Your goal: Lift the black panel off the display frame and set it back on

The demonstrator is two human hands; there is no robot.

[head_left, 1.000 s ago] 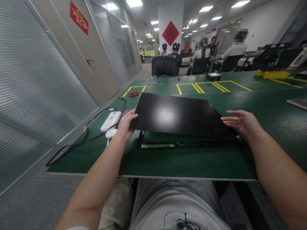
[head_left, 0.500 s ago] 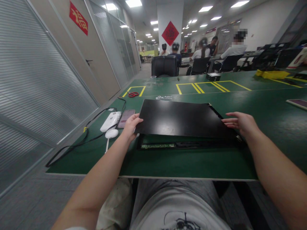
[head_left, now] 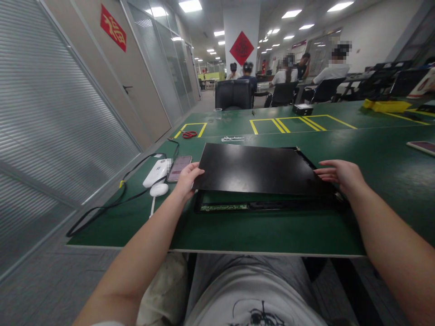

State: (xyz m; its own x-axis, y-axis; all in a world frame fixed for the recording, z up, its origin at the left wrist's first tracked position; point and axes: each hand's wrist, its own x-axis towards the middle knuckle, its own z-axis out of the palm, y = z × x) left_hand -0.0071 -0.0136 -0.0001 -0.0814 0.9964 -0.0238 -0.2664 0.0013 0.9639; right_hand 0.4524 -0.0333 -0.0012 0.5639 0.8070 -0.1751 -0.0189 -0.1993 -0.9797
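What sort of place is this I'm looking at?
It looks like an open-plan office, perhaps one with space for bench work. The window blinds on the left, the black chair beyond the table, and the green tabletop marked with yellow lines suggest it.

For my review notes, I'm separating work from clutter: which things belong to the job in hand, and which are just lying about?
Job in hand:
black panel, gripped by the left hand, right hand at its edge
frame beneath it

Apparently lying about:
scissors
cup
phone left of the panel
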